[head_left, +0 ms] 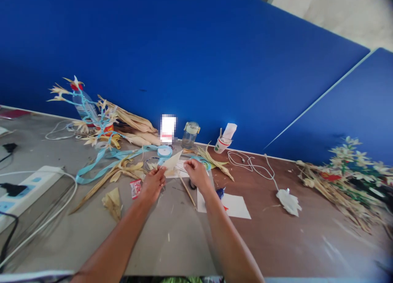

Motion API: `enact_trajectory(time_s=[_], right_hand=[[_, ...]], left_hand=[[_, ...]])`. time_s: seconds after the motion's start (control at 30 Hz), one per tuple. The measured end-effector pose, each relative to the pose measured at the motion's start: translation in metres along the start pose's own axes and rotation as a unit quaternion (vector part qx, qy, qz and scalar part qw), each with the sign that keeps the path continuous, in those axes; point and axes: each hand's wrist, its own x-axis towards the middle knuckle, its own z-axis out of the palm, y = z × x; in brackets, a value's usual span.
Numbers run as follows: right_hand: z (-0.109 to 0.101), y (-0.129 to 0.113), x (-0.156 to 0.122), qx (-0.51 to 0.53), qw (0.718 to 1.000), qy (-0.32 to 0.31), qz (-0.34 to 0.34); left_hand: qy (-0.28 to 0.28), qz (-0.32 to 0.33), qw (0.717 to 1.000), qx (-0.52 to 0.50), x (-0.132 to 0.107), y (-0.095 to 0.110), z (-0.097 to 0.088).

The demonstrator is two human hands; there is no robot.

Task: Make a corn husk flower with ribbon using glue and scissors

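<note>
My left hand (154, 182) pinches a flat, cream piece of corn husk (172, 162) that points up and to the right. To its right, my right hand (196, 174) is closed with fingertips together, close to the husk's edge; what it grips, if anything, is too small to make out. Under the hands lies a white sheet (172, 175) with thin dark lines. A thin wooden stick (188, 193) slants between my forearms. Beside my right wrist shows part of a black loop (192, 185), mostly hidden. A roll of light blue ribbon (165, 151) sits just behind my left hand.
Dried husks (129, 123) and a blue-stemmed husk flower branch (106, 121) stand back left. A lidded jar (190, 134) and paper cup (221, 144) line the blue partition (196, 62). White paper (236, 206) lies right, a power strip (33, 189) left, a flower bundle (340, 180) far right.
</note>
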Motion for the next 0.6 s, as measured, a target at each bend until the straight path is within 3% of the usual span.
enact_trajectory(time_s=[0.1,0.23,0.37,0.47,0.6], right_hand=[[0.007,-0.004,-0.012,-0.008,0.999,-0.040,0.011],[0.036,0.001,-0.022,0.010,0.996,-0.018,0.086],[0.055,0.009,-0.026,0.094,0.986,-0.042,0.134],[0.055,0.012,-0.028,0.112,0.981,-0.055,0.149],[0.043,0.014,-0.032,0.045,0.986,-0.078,0.137]], left_hand=[[-0.015,0.004,1.000,0.004,0.000,-0.001,0.000],[-0.030,0.001,1.000,0.004,-0.003,-0.001,0.001],[-0.045,0.000,0.999,-0.005,-0.003,-0.002,0.001],[-0.040,0.009,0.999,-0.013,0.000,-0.005,0.000],[-0.023,0.024,0.999,-0.024,0.002,-0.006,-0.002]])
